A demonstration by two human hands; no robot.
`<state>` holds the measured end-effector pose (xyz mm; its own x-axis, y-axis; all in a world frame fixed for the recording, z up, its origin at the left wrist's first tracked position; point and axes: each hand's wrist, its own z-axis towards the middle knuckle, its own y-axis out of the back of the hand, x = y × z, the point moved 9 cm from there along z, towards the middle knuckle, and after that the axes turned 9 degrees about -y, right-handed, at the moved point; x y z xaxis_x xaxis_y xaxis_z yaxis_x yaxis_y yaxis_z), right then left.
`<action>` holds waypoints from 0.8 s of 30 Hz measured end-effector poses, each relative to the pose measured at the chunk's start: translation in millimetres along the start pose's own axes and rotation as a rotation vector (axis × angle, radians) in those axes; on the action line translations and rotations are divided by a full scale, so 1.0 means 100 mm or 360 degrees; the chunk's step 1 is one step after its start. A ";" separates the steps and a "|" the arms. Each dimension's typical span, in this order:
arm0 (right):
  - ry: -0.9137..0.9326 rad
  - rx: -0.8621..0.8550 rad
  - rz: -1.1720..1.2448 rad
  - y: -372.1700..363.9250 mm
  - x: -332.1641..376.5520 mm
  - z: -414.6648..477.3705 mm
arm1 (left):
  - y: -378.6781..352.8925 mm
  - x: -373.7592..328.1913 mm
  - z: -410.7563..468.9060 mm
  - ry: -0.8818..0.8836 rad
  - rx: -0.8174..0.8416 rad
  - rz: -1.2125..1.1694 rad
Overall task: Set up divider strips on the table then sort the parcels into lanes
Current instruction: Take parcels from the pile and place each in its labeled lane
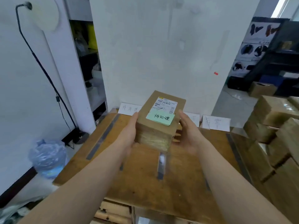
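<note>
Here, at the near edge, two bare forearms reach out over the wooden table (142, 185). Three dark strips lie along its top: one at the left (103, 136), one in the middle (161, 166), one at the right (236, 157). Above the middle strip the parcel (155, 136) is held off the table between both hands. The left hand (129, 135) presses flat against its left side, fingers straight. The right hand (189, 135) cups its right side, thumb up and fingers curled beneath. A green note (160, 118) with handwriting sits on top, overlapping a label (165, 104). More boxes (275, 135) are stacked at the right. White signs (216, 122) stand at the far edge against the wall (161, 46).
</note>
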<state>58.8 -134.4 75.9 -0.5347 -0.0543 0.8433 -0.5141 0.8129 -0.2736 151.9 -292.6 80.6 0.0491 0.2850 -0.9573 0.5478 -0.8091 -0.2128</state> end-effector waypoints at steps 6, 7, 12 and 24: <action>-0.0046 0.0051 -0.0073 -0.43 0.07 0.74 | 0.47 -0.10 0.54 -0.0027 -0.0053 0.0002; -0.0052 0.0076 -0.0103 -0.50 0.09 0.88 | 0.54 -0.10 0.65 -0.0027 -0.0073 0.0016; -0.0059 0.0118 -0.0222 -0.80 0.21 1.59 | 0.84 -0.16 1.16 -0.0017 -0.0212 0.0022; -0.0172 -0.0119 -0.0181 -1.21 0.09 2.91 | 1.55 0.32 2.63 0.0229 -0.0200 0.0058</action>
<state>-79.2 -402.4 -17.5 -0.5471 -0.2071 0.8110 -0.5261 0.8387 -0.1407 18.9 -544.3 -34.1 0.1848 0.3342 -0.9242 0.6429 -0.7524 -0.1435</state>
